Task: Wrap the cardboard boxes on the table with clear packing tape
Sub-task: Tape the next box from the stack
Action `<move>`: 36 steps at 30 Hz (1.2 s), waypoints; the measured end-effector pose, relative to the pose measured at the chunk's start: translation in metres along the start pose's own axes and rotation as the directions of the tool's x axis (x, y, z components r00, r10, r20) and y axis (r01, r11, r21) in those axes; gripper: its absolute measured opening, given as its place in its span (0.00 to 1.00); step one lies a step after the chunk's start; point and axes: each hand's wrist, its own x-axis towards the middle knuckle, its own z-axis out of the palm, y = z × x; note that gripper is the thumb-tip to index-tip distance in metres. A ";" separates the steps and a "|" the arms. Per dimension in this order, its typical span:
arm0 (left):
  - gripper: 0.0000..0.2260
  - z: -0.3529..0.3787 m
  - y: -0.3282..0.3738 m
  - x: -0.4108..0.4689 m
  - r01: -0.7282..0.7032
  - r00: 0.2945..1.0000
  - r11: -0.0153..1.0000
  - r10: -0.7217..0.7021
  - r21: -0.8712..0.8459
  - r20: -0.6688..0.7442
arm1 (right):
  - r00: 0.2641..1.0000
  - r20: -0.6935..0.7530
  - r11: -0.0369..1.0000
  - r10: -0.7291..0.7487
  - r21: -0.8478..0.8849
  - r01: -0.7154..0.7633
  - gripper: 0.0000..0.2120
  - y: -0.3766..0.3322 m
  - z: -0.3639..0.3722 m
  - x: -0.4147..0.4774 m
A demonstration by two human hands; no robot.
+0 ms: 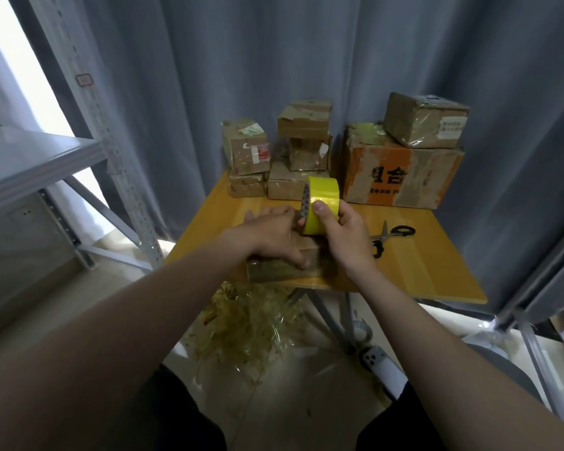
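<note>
A small cardboard box (pixel 282 268) lies at the near edge of the wooden table (pixel 430 265), partly covered with shiny tape. My left hand (pixel 274 234) rests flat on top of it, fingers spread. My right hand (pixel 339 236) grips a roll of yellowish tape (pixel 323 198), held upright just above the box, thumb on its outer face. Several taped cardboard boxes stand stacked at the table's back: small ones (pixel 246 148) on the left, a large orange-printed box (pixel 401 175) on the right with a smaller box (pixel 425 120) on top.
Black-handled scissors (pixel 391 236) lie on the table right of my right hand. A heap of crumpled used tape (pixel 251 320) lies on the floor under the table. A grey metal shelf (pixel 36 157) stands left; grey curtains hang behind. A phone (pixel 381 362) sits low near my knee.
</note>
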 end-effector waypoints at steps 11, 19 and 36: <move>0.54 0.002 -0.006 0.003 0.015 1.000 0.999 -0.014 0.033 -0.027 | 0.985 0.061 0.987 0.160 0.004 -0.160 0.19 -0.077 -0.022 -0.023; 0.59 0.000 -0.006 0.000 0.028 1.000 0.999 -0.028 0.042 -0.006 | 0.936 0.048 0.937 0.348 -0.045 -0.346 0.19 -0.048 -0.019 -0.090; 0.64 0.005 -0.018 0.001 -0.045 0.998 0.996 0.042 0.078 0.042 | 0.981 -0.114 0.919 0.160 -0.347 -0.190 0.27 -0.018 -0.012 -0.100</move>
